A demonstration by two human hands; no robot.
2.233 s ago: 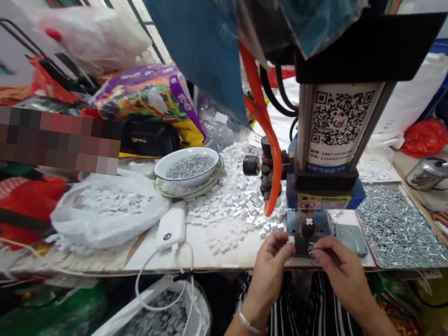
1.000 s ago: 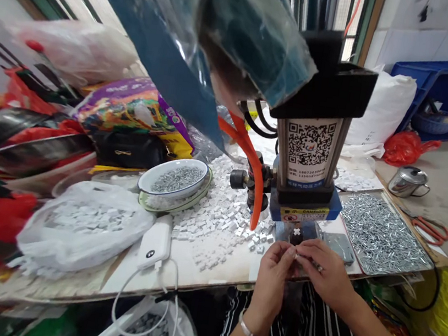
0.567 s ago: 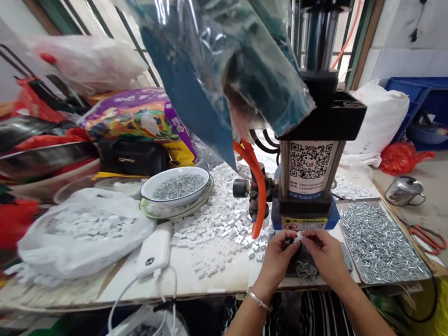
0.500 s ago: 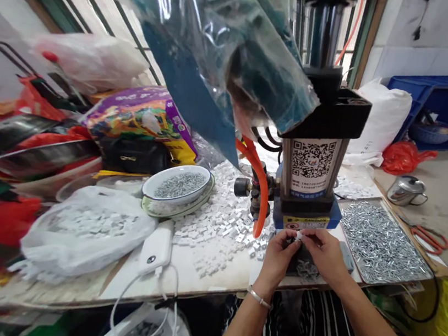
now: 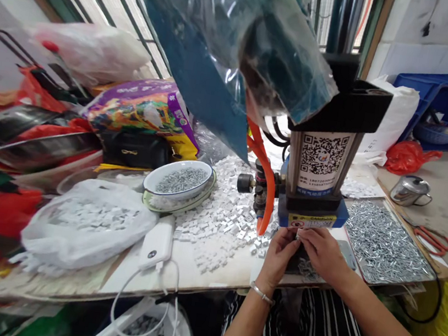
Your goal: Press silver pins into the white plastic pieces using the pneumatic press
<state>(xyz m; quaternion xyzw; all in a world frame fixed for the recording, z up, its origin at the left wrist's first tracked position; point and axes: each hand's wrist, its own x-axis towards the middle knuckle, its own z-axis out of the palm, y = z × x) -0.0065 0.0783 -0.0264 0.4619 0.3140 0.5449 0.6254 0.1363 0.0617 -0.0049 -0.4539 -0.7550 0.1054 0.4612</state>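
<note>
In front of the press (image 5: pixel 318 170), my left hand (image 5: pixel 280 252) and my right hand (image 5: pixel 324 252) meet at the fingertips. Both are pinched together around a small white piece (image 5: pixel 298 234), which the fingers partly cover. Just under my hands lie some small metal pins (image 5: pixel 306 268) on a dark surface. Many small white blocks (image 5: pixel 225 218) are spread on the table to the left of the press. On the right is a tray (image 5: pixel 388 244) heaped with metal pins.
Left of the blocks are a bowl of pins (image 5: pixel 178 181), a white power bank (image 5: pixel 157 243) with a cable and a plastic bag (image 5: pixel 89 221) of white pieces. Scissors (image 5: pixel 431 239) and a metal cup (image 5: pixel 410 190) stand at the right. An orange hose (image 5: pixel 264 190) hangs beside the press.
The view has shifted slightly, so the press appears larger and a little further right. My hands stay together at the white piece, with only small finger movement.
</note>
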